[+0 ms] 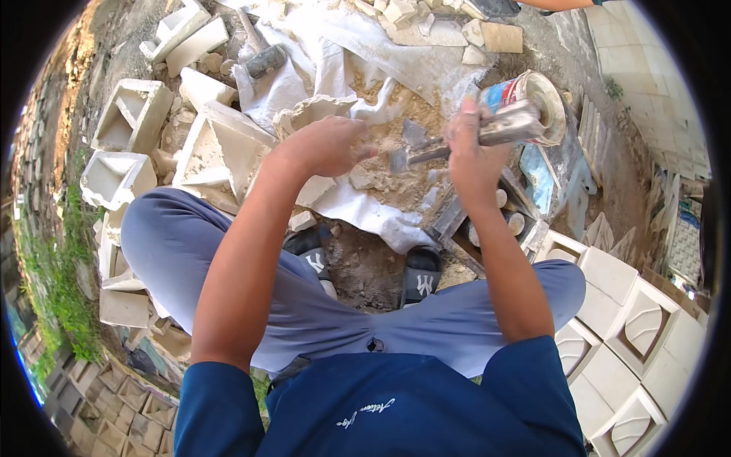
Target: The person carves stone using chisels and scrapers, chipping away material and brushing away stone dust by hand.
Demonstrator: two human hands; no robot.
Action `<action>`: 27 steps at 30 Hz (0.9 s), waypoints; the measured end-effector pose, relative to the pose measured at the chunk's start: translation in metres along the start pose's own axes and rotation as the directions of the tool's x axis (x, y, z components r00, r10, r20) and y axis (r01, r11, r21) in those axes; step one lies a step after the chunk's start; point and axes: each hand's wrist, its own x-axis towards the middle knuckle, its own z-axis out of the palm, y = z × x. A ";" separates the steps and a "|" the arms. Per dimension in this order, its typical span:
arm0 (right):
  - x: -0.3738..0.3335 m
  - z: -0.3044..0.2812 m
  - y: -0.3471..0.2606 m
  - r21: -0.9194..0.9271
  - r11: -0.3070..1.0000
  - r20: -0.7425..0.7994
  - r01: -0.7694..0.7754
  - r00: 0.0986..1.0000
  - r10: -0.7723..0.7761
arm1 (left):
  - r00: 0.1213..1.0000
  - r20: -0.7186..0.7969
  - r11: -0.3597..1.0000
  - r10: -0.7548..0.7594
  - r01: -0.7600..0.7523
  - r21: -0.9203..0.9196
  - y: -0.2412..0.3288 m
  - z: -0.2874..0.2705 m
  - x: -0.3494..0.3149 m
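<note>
My right hand (476, 145) is closed round a hatchet-like tool (426, 152) with a dark, flat metal head and a worn, dusty handle. The metal head points left, toward my other hand. My left hand (327, 145) is slightly blurred, its fingers bent but apart, and nothing shows in them. Just beyond it lies a broken, hollowed pale stone piece (312, 113); I cannot tell whether the hand touches it. Under both hands spreads a white sheet (365, 209) strewn with tan dust and chips.
Hollow pale stone blocks (133, 114) crowd the left. A dark-headed hammer (265, 61) lies on the sheet's far left. A paint bucket (552, 114) stands to the right, above a wooden box (525, 228). Carved tiles (643, 320) fill the lower right. Another person's arm (556, 4) shows at the top.
</note>
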 end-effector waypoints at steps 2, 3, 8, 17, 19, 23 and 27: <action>0.000 0.002 -0.037 0.005 1.000 0.009 0.013 1.000 -0.013 | 0.998 -0.059 1.000 0.027 -0.027 -0.001 0.002 -0.001 -0.005; 0.002 -0.001 -0.046 0.010 0.999 0.015 0.042 0.999 -0.042 | 0.998 -0.059 1.000 0.027 -0.027 -0.004 0.002 0.000 -0.004; -0.020 -0.005 0.021 -0.194 0.979 -0.086 0.055 0.994 -0.073 | 0.999 -0.049 1.000 -0.005 0.006 0.012 0.002 0.002 0.003; -0.005 0.004 -0.040 -0.035 0.998 0.024 0.049 0.999 -0.049 | 0.990 -0.136 0.999 0.045 -0.044 0.016 -0.003 0.004 0.000; -0.013 -0.005 0.005 -0.007 1.000 -0.133 0.018 0.991 -0.019 | 0.993 -0.106 0.999 0.043 -0.042 0.016 0.002 0.003 0.004; -0.008 0.005 0.014 -0.096 0.995 0.001 -0.024 1.000 0.025 | 0.999 -0.036 1.000 0.016 -0.016 -0.003 -0.005 0.004 0.003; -0.001 0.006 -0.035 0.058 0.998 -0.080 -0.026 0.996 0.030 | 0.996 -0.003 0.996 0.090 -0.090 0.013 0.001 -0.002 0.001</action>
